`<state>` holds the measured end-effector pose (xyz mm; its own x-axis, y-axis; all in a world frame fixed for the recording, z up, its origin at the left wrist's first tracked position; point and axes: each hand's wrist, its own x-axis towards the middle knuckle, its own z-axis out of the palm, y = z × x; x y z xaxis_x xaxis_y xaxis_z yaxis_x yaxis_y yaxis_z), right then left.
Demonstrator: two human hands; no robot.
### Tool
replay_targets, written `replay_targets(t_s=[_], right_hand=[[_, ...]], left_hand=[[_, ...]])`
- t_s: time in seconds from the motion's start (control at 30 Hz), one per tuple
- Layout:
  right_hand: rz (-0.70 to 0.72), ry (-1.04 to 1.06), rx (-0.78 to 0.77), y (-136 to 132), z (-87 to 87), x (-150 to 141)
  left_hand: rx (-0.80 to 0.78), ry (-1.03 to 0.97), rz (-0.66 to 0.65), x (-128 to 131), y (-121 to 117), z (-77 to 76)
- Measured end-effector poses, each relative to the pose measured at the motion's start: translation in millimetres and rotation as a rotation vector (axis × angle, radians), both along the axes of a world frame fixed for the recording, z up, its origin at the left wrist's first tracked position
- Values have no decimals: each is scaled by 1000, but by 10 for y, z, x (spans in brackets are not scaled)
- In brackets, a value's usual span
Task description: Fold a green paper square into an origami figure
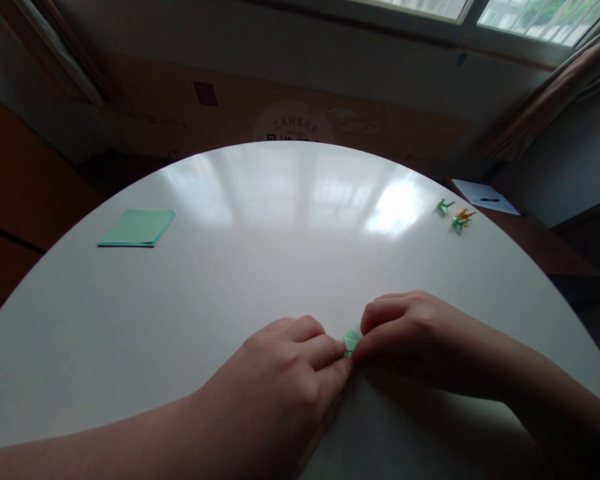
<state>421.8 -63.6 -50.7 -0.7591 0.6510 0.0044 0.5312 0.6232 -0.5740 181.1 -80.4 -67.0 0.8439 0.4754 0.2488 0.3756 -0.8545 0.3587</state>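
Note:
A small folded piece of green paper [351,341] lies on the round white table [280,220] near its front edge. My left hand [290,373] has its fingers curled and pinches the paper from the left. From the right, my right hand [410,333] pinches the same paper, fingers closed. Most of the paper is hidden between the fingertips.
A stack of green paper sheets [137,227] lies at the table's left. Small folded paper figures, green [445,206] and orange [464,215], sit at the far right edge. Beyond them a white sheet with a pen [485,197] rests on a brown surface. A window runs along the top.

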Motion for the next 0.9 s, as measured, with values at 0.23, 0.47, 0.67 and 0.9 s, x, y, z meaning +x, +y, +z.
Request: replay_targets(t_s=[0.23,0.47,0.67,0.9], right_hand=[[-32,4,-8,-6,-7,-9],[-25,-4,6,-9,1,-17],[-13,-11,1,-17,15,-13],[-55,5,-42,-13,-4,3]], left_hand=[[-28,10,3,-4,9,11],[-52,-18,0,0,19,11],[-75,-18,8,0,20,41],[-28,28,-8,-3,9,57]])
